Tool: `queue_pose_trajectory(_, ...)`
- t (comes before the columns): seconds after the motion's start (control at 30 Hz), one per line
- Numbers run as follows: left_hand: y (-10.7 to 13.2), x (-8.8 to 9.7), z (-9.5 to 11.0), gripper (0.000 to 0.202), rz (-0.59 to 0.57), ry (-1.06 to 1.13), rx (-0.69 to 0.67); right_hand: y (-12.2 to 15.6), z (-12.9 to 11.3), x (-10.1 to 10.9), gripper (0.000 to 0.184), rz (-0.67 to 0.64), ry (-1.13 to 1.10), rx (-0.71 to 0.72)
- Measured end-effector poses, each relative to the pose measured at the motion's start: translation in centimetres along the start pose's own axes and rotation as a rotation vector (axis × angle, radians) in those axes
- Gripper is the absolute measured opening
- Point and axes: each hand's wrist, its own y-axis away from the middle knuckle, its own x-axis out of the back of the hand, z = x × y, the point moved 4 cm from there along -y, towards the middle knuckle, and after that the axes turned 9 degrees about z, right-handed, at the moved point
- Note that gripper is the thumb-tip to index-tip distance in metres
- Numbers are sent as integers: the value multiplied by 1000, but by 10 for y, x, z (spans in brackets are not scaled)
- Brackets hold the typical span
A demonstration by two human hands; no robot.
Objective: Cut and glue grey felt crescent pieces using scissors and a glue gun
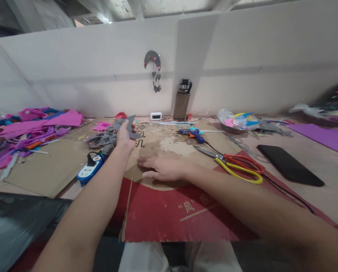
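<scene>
Grey pointed felt piece point(131, 125) in left hand point(124, 139)

White partition walls point(101, 75) back a cluttered worktable point(333, 166) under a bare concrete ceiling point(129, 7).

**Hands over cardboard on craft desk**

Left hand point(125, 136) gripped a grey felt piece point(130, 125) above a grey felt pile point(102, 139). Right hand point(161, 167) lay flat on cardboard point(169, 141). Scissors point(233, 163), glue gun point(193, 133), phone point(289, 164) sat right on the desk point(327, 181).
</scene>
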Motion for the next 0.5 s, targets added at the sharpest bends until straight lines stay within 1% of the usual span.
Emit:
queue_pose_trajectory(0.03, -1, 0, 0, 13, 1, -5, -3, 5, -7, 0, 52, -53, -163, -24)
queue_pose_trajectory(0.07, -1, 1, 1, 12, 2, -9, -8, 9, -10, 2, 56, -71, -303, -73)
queue_pose_trajectory(0.1, -1, 1, 1, 12, 3, -10, -15, 11, -8, 5, 58, -30, -389, -135)
queue_pose_trajectory(0.13, -1, 1, 1, 11, 6, -9, -23, 10, 0, 10, 56, 68, -410, -203)
queue_pose_trajectory(0.17, -1, 1, 1, 10, 9, -7, -31, 9, 11, 17, 50, 206, -366, -266)
queue_pose_trajectory(0.2, -1, 1, 1, 9, 13, -6, -38, 7, 24, 23, 40, 349, -264, -321)
queue_pose_trajectory(0.23, -1, 1, 1, 9, 12, -8, -42, 6, 37, 29, 31, 458, -136, -369)
queue_pose_trajectory(0.27, -1, 0, 0, 9, 8, -14, -42, 3, 49, 32, 28, 508, -11, -404)
queue_pose_trajectory(0.33, -1, 0, -2, 9, -5, -28, -41, -6, 68, 34, 33, 481, 180, -440)
queue_pose_trajectory(0.4, -3, 0, -3, 8, -11, -39, -43, -16, 78, 33, 35, 423, 251, -426)
queue_pose_trajectory(0.5, -5, 1, -5, 7, -11, -47, -53, -31, 82, 29, 28, 345, 292, -387)
